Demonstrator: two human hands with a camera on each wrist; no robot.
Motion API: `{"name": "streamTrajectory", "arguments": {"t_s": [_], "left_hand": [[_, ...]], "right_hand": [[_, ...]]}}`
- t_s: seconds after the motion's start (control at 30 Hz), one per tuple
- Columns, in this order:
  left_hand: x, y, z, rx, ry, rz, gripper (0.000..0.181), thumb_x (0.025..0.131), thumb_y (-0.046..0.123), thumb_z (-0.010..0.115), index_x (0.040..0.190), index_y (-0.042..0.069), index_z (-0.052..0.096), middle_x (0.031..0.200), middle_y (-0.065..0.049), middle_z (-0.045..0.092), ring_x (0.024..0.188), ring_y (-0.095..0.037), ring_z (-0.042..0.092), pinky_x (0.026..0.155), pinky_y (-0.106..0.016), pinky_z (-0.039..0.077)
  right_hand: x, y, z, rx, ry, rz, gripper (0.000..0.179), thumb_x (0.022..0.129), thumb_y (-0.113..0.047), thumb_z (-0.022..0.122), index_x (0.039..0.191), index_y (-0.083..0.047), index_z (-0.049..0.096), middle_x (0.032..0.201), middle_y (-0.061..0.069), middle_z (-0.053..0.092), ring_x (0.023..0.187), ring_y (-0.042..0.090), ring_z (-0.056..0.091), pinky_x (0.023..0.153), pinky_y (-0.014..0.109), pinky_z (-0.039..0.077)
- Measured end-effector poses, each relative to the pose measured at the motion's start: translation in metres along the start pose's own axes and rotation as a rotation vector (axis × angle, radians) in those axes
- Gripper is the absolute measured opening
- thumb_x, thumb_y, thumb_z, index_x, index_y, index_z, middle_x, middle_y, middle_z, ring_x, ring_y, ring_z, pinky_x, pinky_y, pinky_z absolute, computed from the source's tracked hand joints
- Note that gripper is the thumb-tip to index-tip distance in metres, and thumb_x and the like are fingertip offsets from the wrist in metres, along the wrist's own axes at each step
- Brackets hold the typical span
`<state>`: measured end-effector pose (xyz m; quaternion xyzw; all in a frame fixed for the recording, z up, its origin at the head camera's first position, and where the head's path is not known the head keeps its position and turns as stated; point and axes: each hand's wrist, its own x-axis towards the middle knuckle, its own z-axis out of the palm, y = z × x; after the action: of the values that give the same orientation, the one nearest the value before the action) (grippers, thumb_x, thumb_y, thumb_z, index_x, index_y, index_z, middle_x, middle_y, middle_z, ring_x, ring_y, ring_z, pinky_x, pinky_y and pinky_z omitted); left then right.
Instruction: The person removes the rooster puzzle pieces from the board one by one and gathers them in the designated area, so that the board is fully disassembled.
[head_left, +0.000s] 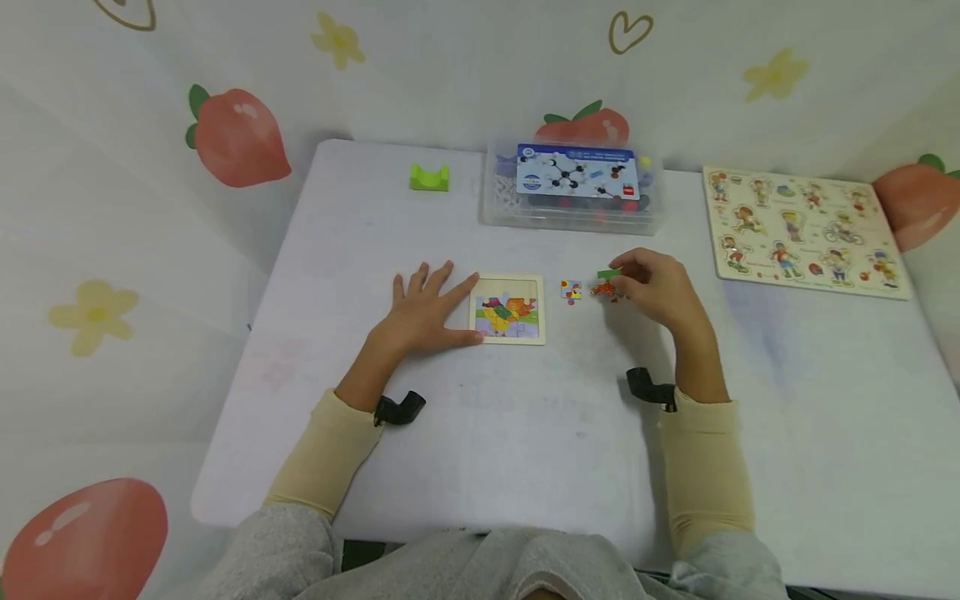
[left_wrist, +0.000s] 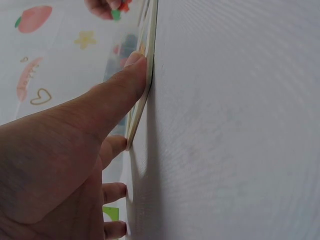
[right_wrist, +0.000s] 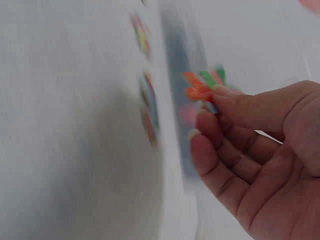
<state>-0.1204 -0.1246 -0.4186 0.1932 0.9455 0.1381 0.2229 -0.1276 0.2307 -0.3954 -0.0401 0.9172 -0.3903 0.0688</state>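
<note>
Head view: the puzzle tray (head_left: 542,310) lies flat in front of you, its long axis running left to right, the bird picture upright from your side. Your left grip (head_left: 420,318) has fingers spread apart, thumb and forefinger touching the tray's left side. Your right grip (head_left: 654,287) is pinched on a puzzle piece (head_left: 608,273), well right of the tray; a loose piece (head_left: 572,291) lies between. White-covered table (head_left: 495,450), smudged blue at right; a patterned backdrop (head_left: 450,92) of red fruit, yellow flowers and hearts behind. Toward the far edge: green block (head_left: 429,179), clear box (head_left: 570,221) topped by a blue-and-white card (head_left: 577,173), board (head_left: 806,258) of printed figures at right. Tray is pale wood, bird in yellow, green, purple and orange across its lower part, bare wood above. Left wrist view: tray edge-on, its edge running steeply up the frame; your thumb rests on it, other fingertips down by the table. Right wrist view: the piece juts leftward from your thumb and fingertips, orange and green; its long axis you cannot tell. Loose pieces below are blurred.
</note>
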Motion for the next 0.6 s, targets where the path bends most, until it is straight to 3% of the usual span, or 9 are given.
{"name": "streamTrajectory", "arguments": {"t_s": [0.23,0.43,0.6], "left_hand": [[0.0,0.0,0.0,0.018,0.0,-0.001,0.097,0.087,0.068,0.064,0.162,0.031,0.016,0.167,-0.013,0.003,0.15,-0.044,-0.005,0.111,-0.069,-0.006],[0.001,0.0,0.001,0.012,0.002,-0.004,0.097,0.086,0.068,0.064,0.162,0.031,0.016,0.167,-0.013,0.003,0.15,-0.044,-0.006,0.111,-0.069,-0.007],[0.002,0.001,0.001,0.01,0.0,-0.005,0.097,0.086,0.068,0.064,0.162,0.032,0.016,0.168,-0.013,0.003,0.15,-0.043,-0.006,0.111,-0.069,-0.007]], "right_hand": [[-0.01,0.029,-0.031,-0.009,0.008,0.124,0.022,0.097,-0.009,0.065,0.117,0.002,0.066,0.101,0.019,0.068,0.078,0.016,0.062,0.063,0.023,0.049],[-0.008,0.042,-0.035,-0.04,-0.051,0.179,0.024,0.096,-0.008,0.064,0.117,0.003,0.068,0.103,0.017,0.062,0.08,0.016,0.061,0.063,0.023,0.05],[-0.007,0.043,-0.032,-0.057,-0.053,0.18,0.024,0.095,-0.007,0.063,0.116,0.004,0.069,0.101,0.018,0.062,0.078,0.019,0.061,0.062,0.023,0.05]]}}
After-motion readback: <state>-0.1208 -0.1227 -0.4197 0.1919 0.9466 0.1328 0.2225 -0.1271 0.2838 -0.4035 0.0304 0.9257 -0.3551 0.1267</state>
